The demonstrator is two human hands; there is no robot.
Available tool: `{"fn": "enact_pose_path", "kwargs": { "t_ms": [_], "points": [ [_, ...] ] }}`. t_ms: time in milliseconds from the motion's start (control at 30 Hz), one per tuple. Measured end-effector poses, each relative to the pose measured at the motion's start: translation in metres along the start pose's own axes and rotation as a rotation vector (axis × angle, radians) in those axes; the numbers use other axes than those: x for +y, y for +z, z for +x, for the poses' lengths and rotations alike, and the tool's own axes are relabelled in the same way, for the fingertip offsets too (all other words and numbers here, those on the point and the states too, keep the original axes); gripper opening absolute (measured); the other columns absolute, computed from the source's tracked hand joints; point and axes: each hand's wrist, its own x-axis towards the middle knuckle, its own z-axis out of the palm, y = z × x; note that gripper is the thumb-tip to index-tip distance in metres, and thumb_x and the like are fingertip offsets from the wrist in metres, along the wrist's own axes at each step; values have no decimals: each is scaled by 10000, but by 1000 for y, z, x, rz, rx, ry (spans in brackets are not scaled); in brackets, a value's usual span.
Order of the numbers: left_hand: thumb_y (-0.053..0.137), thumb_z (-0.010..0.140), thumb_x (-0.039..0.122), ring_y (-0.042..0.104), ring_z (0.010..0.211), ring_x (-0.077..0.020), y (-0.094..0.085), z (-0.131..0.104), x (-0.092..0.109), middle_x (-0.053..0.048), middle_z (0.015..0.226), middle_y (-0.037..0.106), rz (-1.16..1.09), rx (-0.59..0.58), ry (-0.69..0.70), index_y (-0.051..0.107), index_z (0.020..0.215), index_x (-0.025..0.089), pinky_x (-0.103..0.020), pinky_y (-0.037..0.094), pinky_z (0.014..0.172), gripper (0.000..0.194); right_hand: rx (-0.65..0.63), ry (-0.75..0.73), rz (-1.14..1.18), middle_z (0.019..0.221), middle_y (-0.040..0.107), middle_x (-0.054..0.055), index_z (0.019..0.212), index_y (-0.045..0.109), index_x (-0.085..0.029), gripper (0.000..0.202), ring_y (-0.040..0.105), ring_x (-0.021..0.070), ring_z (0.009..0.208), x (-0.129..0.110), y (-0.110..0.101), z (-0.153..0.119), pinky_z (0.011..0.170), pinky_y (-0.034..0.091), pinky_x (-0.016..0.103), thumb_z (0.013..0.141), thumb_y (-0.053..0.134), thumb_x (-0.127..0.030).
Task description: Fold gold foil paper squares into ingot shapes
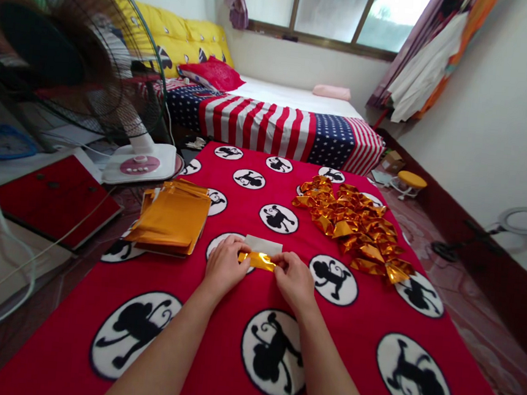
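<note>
A sheet of gold foil paper (262, 261) lies at the middle of the red cloth, its near part folded over and its pale grey side showing at the far edge. My left hand (227, 263) grips the left end of the folded strip, fingers bent. At the right end, my right hand (292, 276) pinches the same strip between thumb and fingers. To the left is a stack of flat gold sheets (169, 217). On the right side of the cloth lies a pile of folded gold foil pieces (356, 224).
A standing fan (140, 162) is at the left, beside a red panel (54, 194). Behind the red cloth (212, 365) is a bed with a striped and starred cover (270, 124). On the floor at right are a yellow stool (411, 179) and a ring-shaped stand (525, 220).
</note>
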Motion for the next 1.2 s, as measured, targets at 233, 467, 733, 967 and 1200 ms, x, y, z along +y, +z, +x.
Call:
{"fn": "enact_pose_path", "kwargs": {
  "t_ms": [233, 467, 733, 967, 1200],
  "points": [
    [780, 664, 396, 609, 1008, -249, 1, -3, 10, -46, 1043, 655, 54, 47, -31, 712, 874, 224, -362, 485, 886, 280, 100, -21, -143, 926, 640, 6, 924, 636, -231, 220, 606, 157, 756, -7, 13, -6, 581, 307, 253, 804, 660, -414],
    [704, 713, 213, 611, 1048, -223, -3, 1, -1, -37, 1110, 647, -22, -37, 0, 722, 930, 220, -336, 484, 913, 217, 3, -28, -18, 883, 660, -13, 917, 675, -243, 239, 603, 126, 755, 3, 2, -1, 640, 352, 234, 791, 523, -108],
    [704, 732, 271, 612, 1038, -242, -1, 0, -1, -46, 1103, 650, -13, -20, 12, 729, 930, 210, -365, 490, 916, 208, 27, -22, -22, 855, 647, -7, 896, 668, -234, 141, 583, 137, 707, 2, 6, -2, 597, 324, 245, 776, 655, -307],
    [670, 724, 131, 599, 1092, -225, -1, 5, -12, -44, 1139, 643, -67, -93, 28, 739, 955, 226, -335, 471, 959, 258, -67, -76, 69, 787, 635, -18, 894, 687, -235, 305, 576, 129, 706, 14, 3, 7, 624, 359, 235, 711, 518, -59],
    [719, 721, 278, 618, 1032, -233, 0, 2, -10, -46, 1119, 648, -60, -34, 34, 735, 938, 219, -353, 486, 921, 226, -19, -39, 17, 797, 639, -12, 875, 671, -229, 143, 582, 149, 704, 4, 0, 2, 597, 341, 250, 740, 625, -242]
  ]
}}
